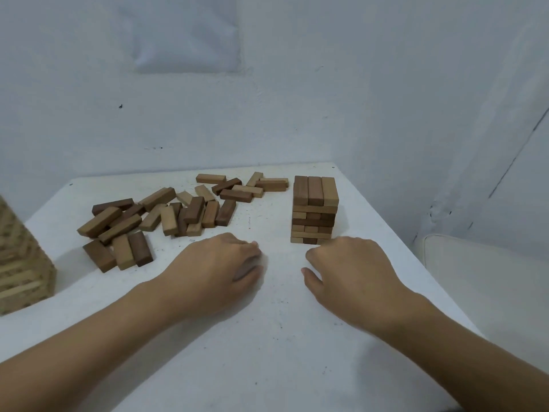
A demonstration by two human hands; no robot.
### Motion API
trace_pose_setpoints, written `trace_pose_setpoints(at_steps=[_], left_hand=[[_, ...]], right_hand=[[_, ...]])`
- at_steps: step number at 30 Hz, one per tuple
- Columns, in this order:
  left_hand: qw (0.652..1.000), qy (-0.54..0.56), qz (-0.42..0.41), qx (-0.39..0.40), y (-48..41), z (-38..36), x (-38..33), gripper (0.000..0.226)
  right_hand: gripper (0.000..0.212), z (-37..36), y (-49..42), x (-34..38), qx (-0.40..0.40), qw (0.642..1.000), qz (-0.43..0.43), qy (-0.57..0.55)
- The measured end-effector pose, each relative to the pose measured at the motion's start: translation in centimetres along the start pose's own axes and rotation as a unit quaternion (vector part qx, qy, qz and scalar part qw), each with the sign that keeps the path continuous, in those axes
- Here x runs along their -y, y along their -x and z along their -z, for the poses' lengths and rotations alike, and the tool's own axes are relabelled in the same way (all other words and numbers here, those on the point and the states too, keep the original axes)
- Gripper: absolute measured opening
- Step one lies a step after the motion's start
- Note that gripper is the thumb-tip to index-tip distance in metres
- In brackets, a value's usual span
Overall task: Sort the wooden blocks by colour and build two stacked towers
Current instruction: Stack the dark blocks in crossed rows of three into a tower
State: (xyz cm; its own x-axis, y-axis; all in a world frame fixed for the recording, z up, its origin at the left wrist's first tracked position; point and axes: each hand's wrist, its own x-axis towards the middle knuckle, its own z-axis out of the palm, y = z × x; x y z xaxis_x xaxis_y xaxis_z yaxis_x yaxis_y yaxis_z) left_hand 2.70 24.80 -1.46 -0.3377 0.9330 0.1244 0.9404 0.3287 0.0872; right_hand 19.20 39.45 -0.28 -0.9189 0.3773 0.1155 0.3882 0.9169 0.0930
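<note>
On the white tabletop (267,337), both hands rest with fingers loosely curled and nothing visible in them. The left hand (219,269) is near the scattered light and dark brown wooden blocks (154,215), and the right hand (353,272) is just before the mixed-colour stacked block tower (315,209).

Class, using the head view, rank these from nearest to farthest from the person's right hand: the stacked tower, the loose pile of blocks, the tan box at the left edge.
1. The stacked tower: just beyond the right hand, on the right side.
2. The loose pile of blocks: further off, to the back left.
3. The tan box: at the far left edge.
</note>
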Motion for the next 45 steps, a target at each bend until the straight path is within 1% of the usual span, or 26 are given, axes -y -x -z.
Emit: trace_pose_setpoints(at_steps=[2, 5, 9, 10, 13, 18, 22, 25, 27, 30, 35, 38, 41, 43, 45], left_hand=[[1.000, -0.006, 0.001, -0.017, 1.7, 0.5, 1.0, 0.062], [0.999, -0.013, 0.008, -0.041, 4.3, 1.0, 3.0, 0.045], [0.994, -0.020, 0.060, -0.086, 8.1, 1.8, 5.5, 0.030], [0.992, -0.028, 0.079, -0.092, 8.9, 1.8, 6.1, 0.031], [0.986, -0.048, 0.138, -0.085, 11.0, 1.9, 7.8, 0.046], [0.977, -0.068, 0.200, -0.033, 12.6, 1.1, 8.7, 0.076], [0.974, -0.022, 0.219, -0.053, 12.8, 0.8, 8.5, 0.084], [0.975, -0.025, 0.211, -0.059, 13.0, 0.8, 8.7, 0.086], [0.976, -0.031, 0.206, -0.062, 13.2, 0.9, 8.7, 0.082], [0.975, -0.005, 0.210, -0.072, 13.2, 0.7, 8.7, 0.079], [0.976, -0.002, 0.203, -0.079, 12.8, 0.9, 8.1, 0.061], [0.981, -0.005, 0.182, -0.059, 12.9, 1.2, 7.7, 0.058], [0.988, -0.011, 0.147, -0.049, 13.1, 1.3, 6.9, 0.053], [0.992, 0.013, 0.123, -0.039, 13.2, 1.3, 6.3, 0.052], [0.994, 0.042, 0.097, -0.034, 13.0, 1.2, 5.9, 0.050]], right_hand=[[0.028, -0.1, -0.4, 1.3, -0.019, 0.999, 0.025, -0.008], [0.030, -0.5, -1.4, 2.7, -0.043, 0.996, 0.060, -0.045], [0.032, -1.8, -3.5, 5.2, -0.054, 0.977, 0.166, -0.126], [0.033, -2.3, -4.1, 5.8, -0.054, 0.970, 0.190, -0.142], [0.039, -3.9, -6.1, 7.7, -0.067, 0.954, 0.246, -0.157], [0.056, -3.8, -9.1, 11.0, -0.062, 0.925, 0.324, -0.189], [0.060, -3.9, -10.8, 13.3, -0.063, 0.913, 0.362, -0.174], [0.056, -4.0, -11.1, 13.7, -0.069, 0.911, 0.362, -0.187], [0.052, -3.9, -10.7, 13.2, -0.079, 0.908, 0.349, -0.217], [0.050, -4.1, -9.8, 12.2, -0.088, 0.909, 0.330, -0.238], [0.043, -4.6, -8.6, 10.2, -0.106, 0.915, 0.297, -0.252], [0.036, -4.6, -8.0, 9.3, -0.119, 0.918, 0.287, -0.249], [0.033, -4.2, -7.3, 8.7, -0.134, 0.915, 0.273, -0.266], [0.032, -4.1, -6.8, 8.3, -0.141, 0.914, 0.263, -0.273], [0.036, -4.0, -6.4, 7.9, -0.146, 0.919, 0.260, -0.260]])
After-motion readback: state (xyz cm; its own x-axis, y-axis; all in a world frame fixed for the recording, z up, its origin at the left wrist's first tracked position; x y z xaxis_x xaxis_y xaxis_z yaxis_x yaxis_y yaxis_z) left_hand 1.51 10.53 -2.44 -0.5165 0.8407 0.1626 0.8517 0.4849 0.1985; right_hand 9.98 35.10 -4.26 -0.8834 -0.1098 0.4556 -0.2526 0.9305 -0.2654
